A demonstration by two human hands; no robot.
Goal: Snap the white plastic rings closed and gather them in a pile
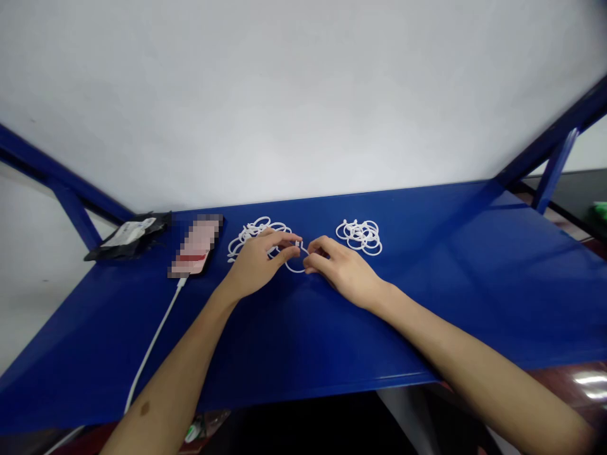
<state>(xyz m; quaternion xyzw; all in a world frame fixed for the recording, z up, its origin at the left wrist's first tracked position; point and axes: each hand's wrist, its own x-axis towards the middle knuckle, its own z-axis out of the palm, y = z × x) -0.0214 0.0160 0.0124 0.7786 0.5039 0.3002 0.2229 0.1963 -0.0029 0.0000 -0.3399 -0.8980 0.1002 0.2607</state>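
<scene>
A thin white plastic ring (294, 271) with a small clasp is held between both hands, just above or on the blue surface. My left hand (256, 260) pinches its upper left, near the clasp, thumb and fingertips closed. On the opposite side, my right hand (345, 270) grips the ring's edge between thumb and fingers. A loose pile of similar white rings (246, 233) lies behind my left hand and is partly covered by it. Farther right, a second pile of white rings (364, 236) rests beyond my right hand.
A phone (196, 245) with a blurred screen lies at the left, plugged into a white cable (152, 344). Behind it sits a black plastic package (137, 235) with a white label. The blue shelf (465, 272) meets a pale wall, with blue metal braces at both ends.
</scene>
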